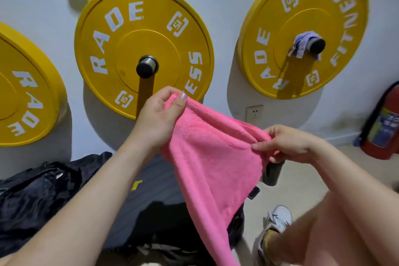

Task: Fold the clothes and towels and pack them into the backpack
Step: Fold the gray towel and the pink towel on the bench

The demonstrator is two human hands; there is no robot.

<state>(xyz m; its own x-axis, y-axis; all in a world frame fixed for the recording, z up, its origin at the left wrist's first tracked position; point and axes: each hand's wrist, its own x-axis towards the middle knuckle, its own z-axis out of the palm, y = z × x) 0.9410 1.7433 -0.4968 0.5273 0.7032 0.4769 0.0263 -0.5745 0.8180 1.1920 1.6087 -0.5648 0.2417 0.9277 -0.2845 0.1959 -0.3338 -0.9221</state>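
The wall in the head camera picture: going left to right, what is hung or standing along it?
Cut-off yellow plate → middle yellow plate → wall socket → right yellow plate, with a purple cloth on its peg → red fire extinguisher.

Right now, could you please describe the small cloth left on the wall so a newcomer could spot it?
Three yellow weight plates hang on the white wall; find the right-hand plate. A crumpled pale lavender cloth is draped over its black centre peg. The middle plate's peg is bare.
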